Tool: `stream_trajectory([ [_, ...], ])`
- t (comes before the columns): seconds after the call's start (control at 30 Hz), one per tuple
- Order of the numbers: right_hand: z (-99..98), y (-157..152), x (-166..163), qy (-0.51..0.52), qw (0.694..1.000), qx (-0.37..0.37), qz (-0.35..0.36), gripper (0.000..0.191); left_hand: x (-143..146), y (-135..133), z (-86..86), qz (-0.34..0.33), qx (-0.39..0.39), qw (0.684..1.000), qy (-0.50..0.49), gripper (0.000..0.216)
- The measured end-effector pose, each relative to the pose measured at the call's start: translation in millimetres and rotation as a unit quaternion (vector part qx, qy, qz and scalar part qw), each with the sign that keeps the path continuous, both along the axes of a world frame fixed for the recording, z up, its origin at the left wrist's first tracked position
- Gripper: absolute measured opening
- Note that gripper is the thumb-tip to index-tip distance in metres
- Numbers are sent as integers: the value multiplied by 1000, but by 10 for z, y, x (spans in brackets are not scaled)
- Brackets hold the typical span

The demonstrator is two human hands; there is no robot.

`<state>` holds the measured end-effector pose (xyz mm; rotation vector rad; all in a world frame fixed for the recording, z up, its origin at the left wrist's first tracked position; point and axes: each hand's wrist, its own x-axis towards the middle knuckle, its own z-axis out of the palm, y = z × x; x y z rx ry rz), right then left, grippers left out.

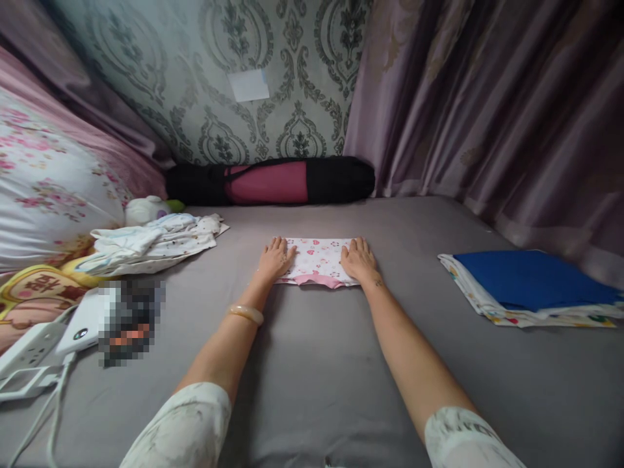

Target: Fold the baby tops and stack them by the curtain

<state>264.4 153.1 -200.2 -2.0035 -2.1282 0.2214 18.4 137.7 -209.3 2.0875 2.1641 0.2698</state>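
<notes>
A small white garment [316,260] with a pink print lies folded flat on the grey bed sheet [322,364], its pink trim along the near edge. Resting on its left end is my left hand [277,258], palm down with the fingers stretched out. On the right end my right hand [359,259] lies flat in the same way. Both palms touch the cloth and neither grips it. The parts of the garment under the hands are hidden.
To the right sits a folded stack topped with blue cloth [531,279]. Loose white clothes [156,240] lie at left, near a power strip [34,348] and a white power bank [85,322] with cables. A black and pink rolled bag [268,182] lies along the wall.
</notes>
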Motion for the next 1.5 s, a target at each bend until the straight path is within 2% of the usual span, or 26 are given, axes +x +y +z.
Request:
stream_trajectory([
  [0.23,-35,38,87,-5,1000,1,10,61,-137,-5,37,-43,-30,999,3,63],
  [0.33,-13,19,74,-18,1000,10,4,60,-108,-20,73,-46,-25,998,33,64],
  [0.43,49,-60,-36,-38,998,56,8,56,80,-87,148,-17,20,996,82,62],
  [0.53,100,-201,-260,-37,994,90,55,56,402,-209,205,10,65,996,68,58],
  [0.63,92,-348,-480,-24,991,78,105,56,685,-332,180,0,47,998,34,57],
  [0.73,49,-433,-579,-18,992,56,113,56,790,-396,78,-3,34,999,20,57],
  [0.87,24,-450,-572,-14,993,45,104,56,752,-399,-52,-3,50,998,26,59],
  [0.97,31,-442,-557,-17,994,33,106,57,730,-388,-85,-2,55,998,32,59],
  [1.13,28,-445,-568,-32,993,36,106,56,754,-391,-53,0,44,999,32,60],
  [1.3,56,-436,-554,-42,992,25,116,55,741,-443,-2,-1,64,998,28,57],
  [1.4,119,-363,-452,-32,991,5,131,56,680,-472,34,-1,92,996,14,56],
  [1.5,181,-244,-280,-33,993,30,108,57,590,-472,70,26,124,992,0,55],
])
